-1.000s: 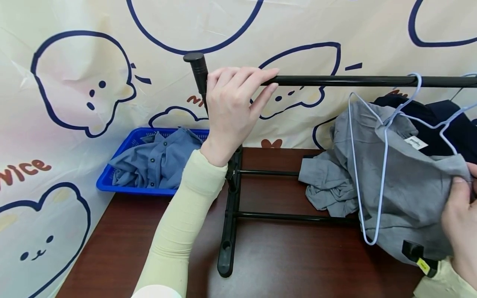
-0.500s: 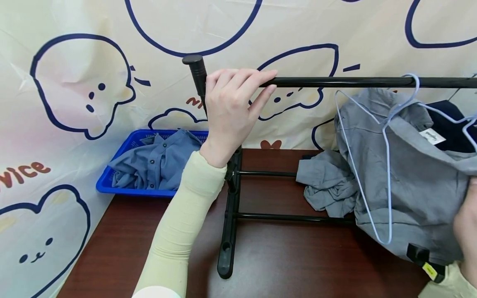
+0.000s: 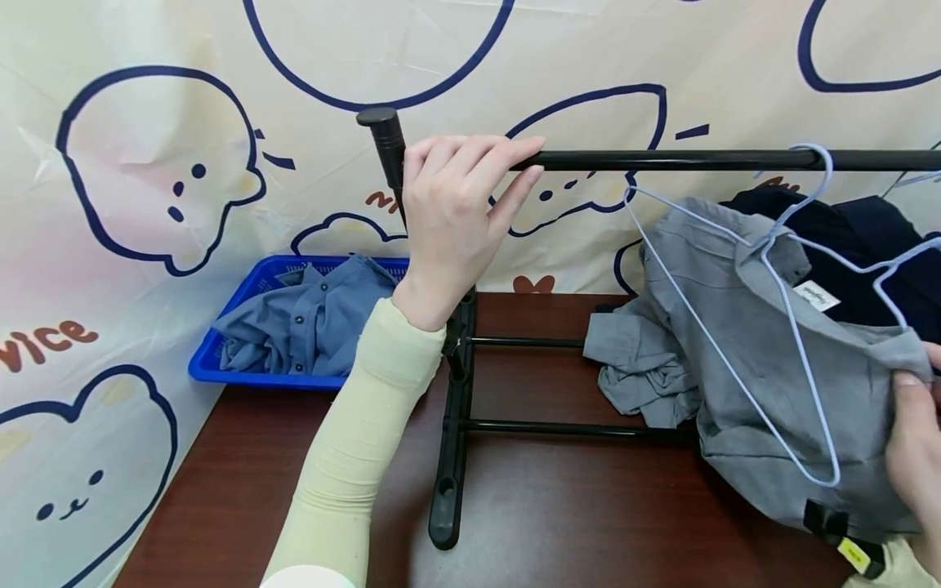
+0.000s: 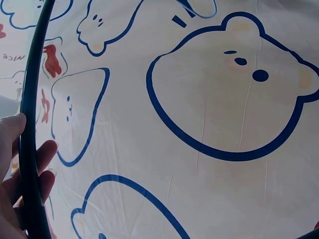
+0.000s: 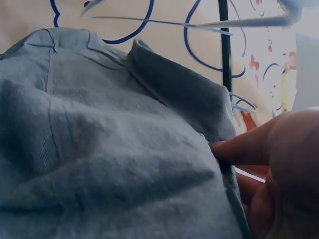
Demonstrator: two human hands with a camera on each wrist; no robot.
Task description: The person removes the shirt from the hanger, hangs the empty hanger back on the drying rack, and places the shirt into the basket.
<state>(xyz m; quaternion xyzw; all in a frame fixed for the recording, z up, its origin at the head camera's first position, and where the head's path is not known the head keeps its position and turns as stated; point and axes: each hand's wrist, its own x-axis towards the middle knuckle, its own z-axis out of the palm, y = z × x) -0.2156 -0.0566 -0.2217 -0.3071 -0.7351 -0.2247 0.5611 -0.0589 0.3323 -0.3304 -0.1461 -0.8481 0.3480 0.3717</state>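
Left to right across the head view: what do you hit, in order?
Blue basket → left hand's grip → grey garment → right hand's grip at the frame edge. Hangers and rail left out: they overlap others.

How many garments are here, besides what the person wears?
3 visible: a blue shirt in the blue basket, a grey garment in the right hand, and a dark garment behind it. More may be hidden.
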